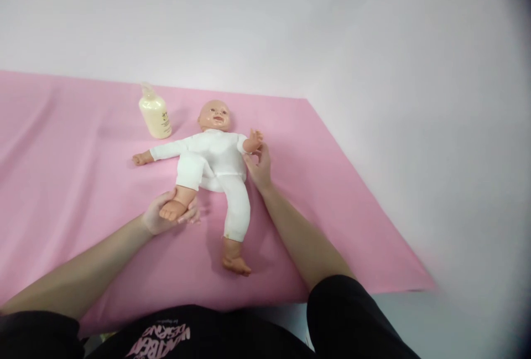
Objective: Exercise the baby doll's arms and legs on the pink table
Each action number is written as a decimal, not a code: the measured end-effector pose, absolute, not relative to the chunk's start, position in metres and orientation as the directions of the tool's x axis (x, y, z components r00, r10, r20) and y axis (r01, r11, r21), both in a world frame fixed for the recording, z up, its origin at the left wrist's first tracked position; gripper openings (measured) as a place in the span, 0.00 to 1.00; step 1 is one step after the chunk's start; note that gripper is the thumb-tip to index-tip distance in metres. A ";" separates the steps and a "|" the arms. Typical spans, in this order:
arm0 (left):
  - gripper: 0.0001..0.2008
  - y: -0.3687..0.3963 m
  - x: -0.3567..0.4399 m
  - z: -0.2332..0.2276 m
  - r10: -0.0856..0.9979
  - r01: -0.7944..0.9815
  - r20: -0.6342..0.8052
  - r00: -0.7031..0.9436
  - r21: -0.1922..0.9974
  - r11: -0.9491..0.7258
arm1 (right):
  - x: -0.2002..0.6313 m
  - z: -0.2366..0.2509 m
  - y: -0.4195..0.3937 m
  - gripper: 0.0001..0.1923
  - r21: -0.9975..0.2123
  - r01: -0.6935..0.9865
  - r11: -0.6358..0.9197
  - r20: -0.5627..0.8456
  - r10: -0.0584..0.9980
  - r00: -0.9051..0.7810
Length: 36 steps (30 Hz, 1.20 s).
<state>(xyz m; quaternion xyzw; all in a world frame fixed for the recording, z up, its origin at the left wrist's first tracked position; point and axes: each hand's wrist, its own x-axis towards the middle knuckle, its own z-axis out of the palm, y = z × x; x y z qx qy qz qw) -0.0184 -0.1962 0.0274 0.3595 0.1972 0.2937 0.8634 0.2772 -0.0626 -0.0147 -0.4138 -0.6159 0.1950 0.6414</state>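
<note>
A baby doll (224, 151) with a white cloth body lies on its back, its head toward the far side of the pink-covered table (315, 209). My left hand (160, 216) is wrapped from below around the doll's foot on the left, which is raised off the surface with the knee bent. On the right, my right hand (260, 168) grips the doll's arm near its wrist, thumb on the near side; some of its fingers are hidden behind the arm. The doll's other leg lies stretched toward me, and its other arm points out to the left.
A pale yellow pump bottle (156, 115) stands to the left of the doll's head. The pink cover has soft folds on the left. The table's right edge slants down toward the near right corner, and a plain white wall (166, 21) rises behind.
</note>
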 end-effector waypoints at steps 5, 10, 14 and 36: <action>0.26 -0.197 -0.016 0.034 0.698 -0.392 -0.181 0.692 0.719 0.575 | 0.275 -0.007 -0.073 0.19 -0.598 0.418 0.684 0.735 0.676 -0.053; 0.26 -0.198 -0.013 0.037 0.711 -0.394 -0.205 0.673 0.714 0.579 | 0.272 -0.003 -0.076 0.17 -0.496 0.498 0.711 0.770 0.625 -0.126; 0.25 -0.198 -0.013 0.034 0.710 -0.392 -0.203 0.675 0.716 0.577 | 0.272 -0.005 -0.075 0.16 -0.442 0.534 0.721 0.781 0.602 -0.167; 0.27 -0.204 -0.016 0.026 0.209 -0.077 -0.059 0.976 0.808 0.584 | 0.279 -0.016 -0.058 0.24 -0.843 0.207 0.498 0.537 0.809 0.239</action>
